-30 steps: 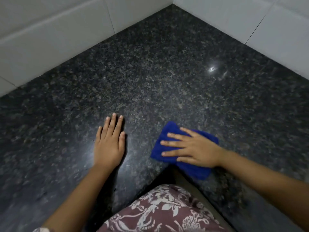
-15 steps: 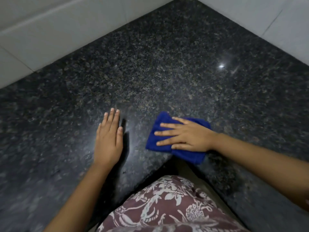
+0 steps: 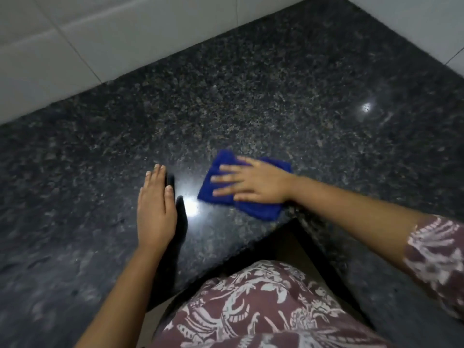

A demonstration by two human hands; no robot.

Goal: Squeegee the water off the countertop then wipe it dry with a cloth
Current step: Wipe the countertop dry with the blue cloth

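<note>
Cloth, blue, folded, lies flat on the dark speckled granite worktop, about frame centre, close to the worktop's inner front corner. Right hand sits on top of it, palm down, fingers straight and spread, pointing to 9 o'clock. Its grip is fully open, nothing pinched, just pressing the cloth to the stone. The hand is a bit blurred. Cloth pokes out at the hand's 10 and 5 o'clock.

Left hand is at 9 o'clock of the cloth, near but apart, palm down on the worktop, fingers together pointing to 12 o'clock. Its grip is open and holds nothing. Glare spot shines on the stone between the hands.

White tiled wall runs behind at 11 o'clock. Patterned maroon garment is at 6 o'clock, with a matching sleeve at 4 o'clock.
</note>
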